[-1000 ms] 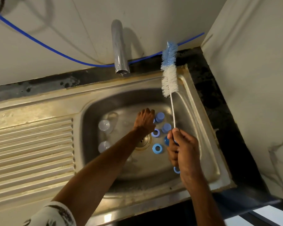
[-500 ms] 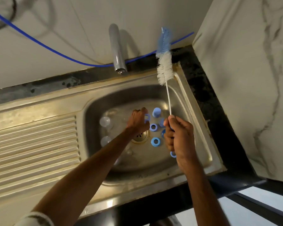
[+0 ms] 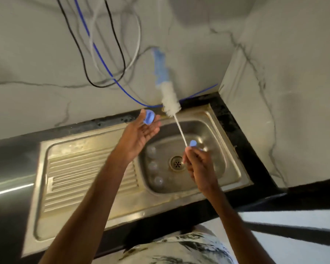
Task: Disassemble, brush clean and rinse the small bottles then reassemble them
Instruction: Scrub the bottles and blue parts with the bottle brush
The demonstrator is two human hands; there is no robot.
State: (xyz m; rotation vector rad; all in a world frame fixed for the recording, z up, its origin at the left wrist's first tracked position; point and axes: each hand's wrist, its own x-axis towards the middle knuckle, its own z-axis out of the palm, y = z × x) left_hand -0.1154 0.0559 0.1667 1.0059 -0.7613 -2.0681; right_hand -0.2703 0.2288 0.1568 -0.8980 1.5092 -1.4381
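Head view: I see left hand [image 3: 141, 136] pinching a cap [image 3: 148, 116] above sink [image 3: 74, 149] far edge; right hand [image 3: 200, 166] fingers curled round brush [image 3: 169, 100], bristles far.

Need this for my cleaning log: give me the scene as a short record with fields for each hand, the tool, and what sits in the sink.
left hand: above the sink, pinches a blue cap at its fingertips
right hand: grips the bottle brush low on its stem, bristles upward
sink: three clear bottles in a row left of the drain
blue piece: just above the right fingertips, too blurred to identify
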